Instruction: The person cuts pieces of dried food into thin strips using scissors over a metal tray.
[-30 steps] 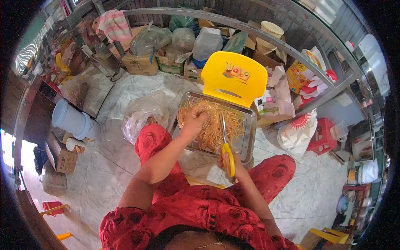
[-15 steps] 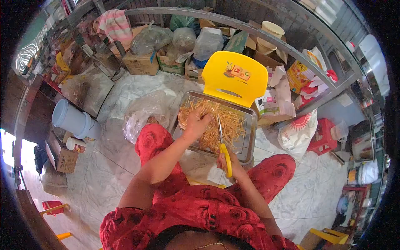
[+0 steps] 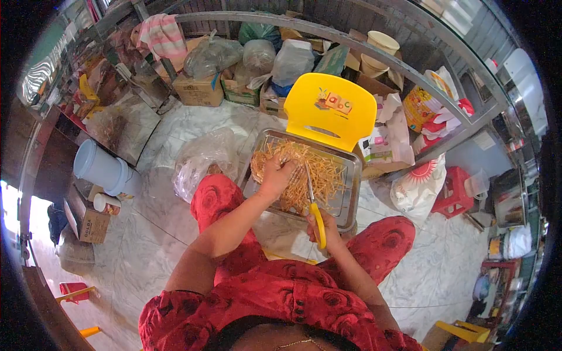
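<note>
1. Locate the thin golden strips [image 3: 325, 171]: a loose, tangled pile inside the metal tray [image 3: 350, 200], heaped from the left to past the middle, with bare metal near the right edge.
2. Locate the tray just in front of the yellow chair back [image 3: 331, 111]. Cannot tell the support beneath; mostly hidden.
3. Note the left hand [image 3: 276, 176]: fingers curled in on a clump of strips, thumb on the side nearer the blades. Cannot tell the exact pinch; fingertips partly hidden among the strips.
4. Note the right hand [image 3: 326, 227]: fingers wrapped about the yellow handles of the scissors [image 3: 315, 206]. Metal blades pointing away from the body, tips over the pile, just beside the left fingers. Cannot tell the gap between the blades.
5. Judge the strips as light, dry and fairly stiff; probably brittle under a hard squeeze, and prone to snagging on one another.
6. Take hold of a small bundle near its middle, between thumb and fingers, with light pressure. Lift gently to limit breakage.
7. Treat the scissors as rigid and easy to carry. Grip by the handle loops only, with the left fingertips clear of the blades.
8. Note the clear plastic bag [image 3: 202, 157] to the left of the tray: thin, soft, crumpled.
</note>
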{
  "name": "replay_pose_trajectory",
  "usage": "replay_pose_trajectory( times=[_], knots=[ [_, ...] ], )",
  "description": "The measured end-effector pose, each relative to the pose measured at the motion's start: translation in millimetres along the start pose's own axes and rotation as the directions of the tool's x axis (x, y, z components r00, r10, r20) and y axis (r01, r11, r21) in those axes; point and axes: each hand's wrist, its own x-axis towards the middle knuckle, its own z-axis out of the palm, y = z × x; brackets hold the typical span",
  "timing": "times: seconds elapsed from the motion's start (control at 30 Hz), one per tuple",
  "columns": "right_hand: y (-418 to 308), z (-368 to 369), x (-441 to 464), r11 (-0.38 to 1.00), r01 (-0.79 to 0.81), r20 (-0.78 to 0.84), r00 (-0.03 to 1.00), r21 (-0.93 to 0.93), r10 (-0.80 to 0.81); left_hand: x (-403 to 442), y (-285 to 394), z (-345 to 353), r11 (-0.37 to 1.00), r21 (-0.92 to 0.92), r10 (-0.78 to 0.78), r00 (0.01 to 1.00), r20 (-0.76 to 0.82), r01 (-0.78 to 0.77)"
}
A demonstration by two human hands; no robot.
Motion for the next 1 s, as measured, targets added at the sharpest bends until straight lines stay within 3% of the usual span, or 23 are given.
replay_pose_trajectory(
  times=[0.1,0.17,0.37,0.63,0.8,0.87,1.0],
  knots=[
    [0.9,2.9,3.0,0.997,0.064,0.007,0.998,0.05,-0.065,-2.2,1.0,-1.3,0.993,-0.088,-0.079,0.997,0.014,0.08],
    [6.3,0.0,10.0,0.994,0.104,-0.005,0.995,0.017,-0.104,-7.4,0.0,-2.9,0.994,0.066,-0.105,0.97,0.22,0.092],
    [-0.1,-1.0,5.8,0.994,0.092,0.009,0.996,0.065,-0.093,-14.4,7.7,10.7,0.993,-0.029,-0.113,0.988,0.108,0.117],
    [-3.7,-3.6,4.4,1.0,0.018,-0.056,0.998,-0.001,-0.018,-11.7,-2.9,7.1,0.989,-0.075,-0.117,0.983,0.142,0.129],
    [9.2,-3.3,11.5,0.996,0.083,0.022,0.996,0.033,-0.084,-0.4,11.6,2.2,0.985,-0.116,-0.119,0.988,0.101,0.13],
    [8.6,-2.0,8.1,0.996,0.082,0.05,0.995,0.038,-0.084,-0.4,26.8,-0.7,0.981,0.194,-0.007,0.999,0.038,0.0],
    [7.8,-4.3,6.9,0.997,0.077,0.132,0.988,-0.011,-0.075,2.1,29.4,-3.5,0.981,0.193,0.0,0.998,0.064,-0.012]
  ],
)
